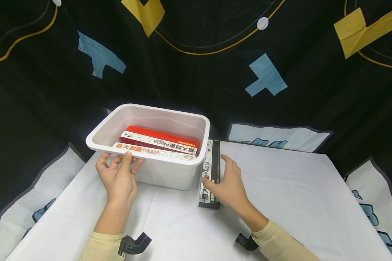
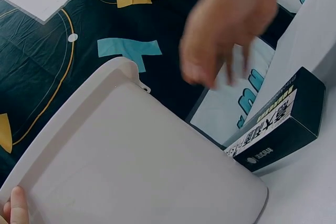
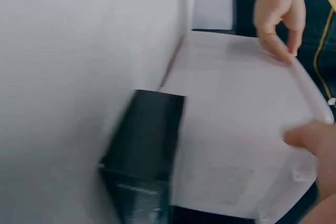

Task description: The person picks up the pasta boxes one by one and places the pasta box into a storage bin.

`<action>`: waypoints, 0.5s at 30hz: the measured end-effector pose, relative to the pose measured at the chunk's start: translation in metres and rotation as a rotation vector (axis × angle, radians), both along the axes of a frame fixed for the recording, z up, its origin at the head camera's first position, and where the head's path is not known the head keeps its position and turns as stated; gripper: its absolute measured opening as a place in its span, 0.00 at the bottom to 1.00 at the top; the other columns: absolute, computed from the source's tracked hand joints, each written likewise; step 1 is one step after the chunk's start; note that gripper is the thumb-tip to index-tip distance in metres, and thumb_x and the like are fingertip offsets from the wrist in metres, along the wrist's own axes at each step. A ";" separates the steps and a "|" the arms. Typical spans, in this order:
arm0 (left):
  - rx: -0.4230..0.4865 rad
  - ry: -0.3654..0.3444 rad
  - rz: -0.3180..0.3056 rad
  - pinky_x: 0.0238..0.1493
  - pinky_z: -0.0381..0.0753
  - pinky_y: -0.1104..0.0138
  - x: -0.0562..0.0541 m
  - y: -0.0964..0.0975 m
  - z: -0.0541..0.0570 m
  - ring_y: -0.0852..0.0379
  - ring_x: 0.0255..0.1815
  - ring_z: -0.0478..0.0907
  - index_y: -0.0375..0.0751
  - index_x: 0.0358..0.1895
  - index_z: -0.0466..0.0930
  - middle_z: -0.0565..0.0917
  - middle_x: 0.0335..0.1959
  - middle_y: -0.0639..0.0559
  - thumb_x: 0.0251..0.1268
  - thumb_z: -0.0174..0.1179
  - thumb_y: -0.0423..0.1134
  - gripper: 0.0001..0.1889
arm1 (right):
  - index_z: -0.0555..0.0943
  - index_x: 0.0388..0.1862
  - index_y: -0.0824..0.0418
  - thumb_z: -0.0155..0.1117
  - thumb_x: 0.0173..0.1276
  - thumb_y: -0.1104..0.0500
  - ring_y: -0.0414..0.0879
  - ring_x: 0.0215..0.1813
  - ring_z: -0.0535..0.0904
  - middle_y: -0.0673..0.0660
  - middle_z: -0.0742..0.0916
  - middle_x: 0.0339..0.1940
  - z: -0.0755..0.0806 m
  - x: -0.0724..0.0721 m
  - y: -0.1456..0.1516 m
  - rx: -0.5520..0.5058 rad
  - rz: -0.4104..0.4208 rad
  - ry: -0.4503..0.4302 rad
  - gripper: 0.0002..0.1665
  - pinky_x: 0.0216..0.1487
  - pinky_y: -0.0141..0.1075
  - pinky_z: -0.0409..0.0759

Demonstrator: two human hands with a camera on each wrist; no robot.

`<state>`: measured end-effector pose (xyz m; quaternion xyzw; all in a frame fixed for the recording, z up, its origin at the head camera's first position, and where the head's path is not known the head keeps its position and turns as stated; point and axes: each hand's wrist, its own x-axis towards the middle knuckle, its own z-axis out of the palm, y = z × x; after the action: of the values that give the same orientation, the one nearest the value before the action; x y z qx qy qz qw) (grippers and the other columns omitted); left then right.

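Note:
A white plastic tub [image 1: 166, 176] stands left of centre on the table. Its near rim is pinched by my left hand [image 1: 119, 179], with the thumb over the edge; the right wrist view shows this left hand [image 3: 282, 11] too. Inside lie a red pasta box [image 1: 161, 137] and a second pasta box with orange lettering [image 1: 147, 150], partly hidden by the rim. Along the tub's right side lies a black pasta box [image 1: 205, 194]. Over it, my right hand [image 1: 230, 183] spreads thumb and fingers apart; in the left wrist view that hand [image 2: 226, 35] is blurred and holds nothing.
A white cloth covers the table [image 1: 281, 203]. Behind it hangs a dark curtain [image 1: 196, 79] with blue and yellow shapes. Black wrist mounts [image 1: 135, 244] sit on both forearms.

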<state>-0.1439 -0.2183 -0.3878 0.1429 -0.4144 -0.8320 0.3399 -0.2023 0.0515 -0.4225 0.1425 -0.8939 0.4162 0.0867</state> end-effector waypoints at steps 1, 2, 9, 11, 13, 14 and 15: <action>-0.002 -0.002 -0.001 0.50 0.84 0.58 0.000 0.000 0.000 0.52 0.43 0.78 0.51 0.66 0.48 0.69 0.57 0.40 0.66 0.62 0.31 0.35 | 0.60 0.72 0.61 0.76 0.48 0.40 0.55 0.62 0.66 0.61 0.72 0.64 -0.005 0.000 -0.001 0.054 0.004 -0.042 0.59 0.56 0.51 0.77; -0.004 -0.004 -0.002 0.50 0.84 0.58 0.000 0.000 0.001 0.52 0.43 0.78 0.51 0.66 0.48 0.69 0.57 0.40 0.66 0.62 0.31 0.35 | 0.59 0.72 0.62 0.77 0.45 0.37 0.56 0.61 0.66 0.62 0.72 0.63 -0.010 0.000 -0.001 0.107 0.010 -0.077 0.62 0.53 0.50 0.78; -0.012 -0.021 -0.002 0.51 0.84 0.59 0.001 0.000 0.001 0.52 0.43 0.78 0.51 0.66 0.48 0.69 0.57 0.41 0.66 0.62 0.32 0.35 | 0.67 0.61 0.73 0.74 0.34 0.23 0.59 0.44 0.73 0.63 0.76 0.41 -0.036 -0.001 -0.008 0.430 0.024 -0.087 0.69 0.45 0.54 0.78; -0.010 -0.024 -0.002 0.51 0.84 0.59 0.001 0.000 0.000 0.52 0.43 0.78 0.51 0.65 0.48 0.69 0.56 0.41 0.66 0.62 0.31 0.35 | 0.69 0.57 0.75 0.71 0.32 0.19 0.60 0.41 0.73 0.64 0.76 0.39 -0.040 0.001 -0.011 0.506 0.005 -0.071 0.71 0.44 0.58 0.78; -0.009 -0.022 -0.001 0.50 0.84 0.59 0.001 0.000 0.001 0.52 0.43 0.78 0.51 0.65 0.48 0.69 0.57 0.40 0.66 0.62 0.31 0.35 | 0.69 0.57 0.76 0.69 0.28 0.16 0.62 0.42 0.74 0.67 0.76 0.40 -0.041 0.002 -0.014 0.558 -0.011 -0.057 0.75 0.44 0.60 0.78; -0.007 -0.016 0.001 0.50 0.84 0.59 0.000 0.000 0.001 0.52 0.42 0.78 0.51 0.65 0.48 0.69 0.57 0.40 0.66 0.62 0.31 0.35 | 0.67 0.59 0.77 0.67 0.27 0.15 0.63 0.44 0.74 0.68 0.76 0.42 -0.042 0.002 -0.015 0.581 -0.017 -0.050 0.78 0.46 0.62 0.77; -0.004 -0.010 0.003 0.50 0.84 0.59 0.000 -0.001 0.001 0.53 0.42 0.78 0.51 0.65 0.48 0.69 0.57 0.40 0.65 0.63 0.31 0.35 | 0.66 0.61 0.78 0.66 0.26 0.14 0.65 0.46 0.74 0.70 0.77 0.45 -0.042 0.002 -0.017 0.603 -0.020 -0.044 0.81 0.47 0.62 0.77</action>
<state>-0.1440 -0.2190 -0.3864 0.1470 -0.4175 -0.8300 0.3393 -0.2007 0.0348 -0.4641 0.1439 -0.9802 0.1339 0.0252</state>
